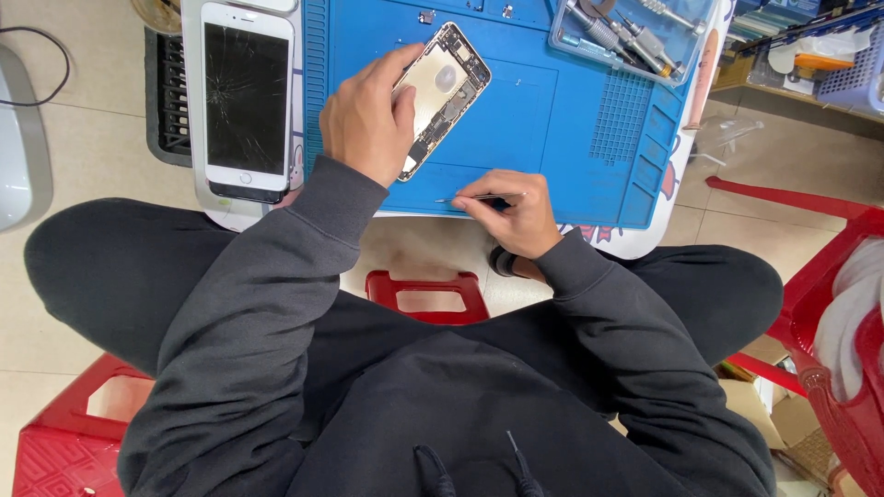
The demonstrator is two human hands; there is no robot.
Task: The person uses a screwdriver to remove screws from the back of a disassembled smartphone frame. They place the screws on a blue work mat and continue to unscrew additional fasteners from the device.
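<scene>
Two hands share the work: our left hand [368,120] clamps the opened gold-backed phone shell with its bare circuit boards [442,92], lying tilted on the blue silicone repair mat [552,138], while our right hand [516,216] pinches thin metal tweezers [474,197] just beside the mat's near edge. We judge it best to keep the shell pinned flat and bring the tips in low and steady. A white phone with a cracked black screen [246,97] lies left; a clear plastic tray of screwdrivers [626,37] sits top right.
</scene>
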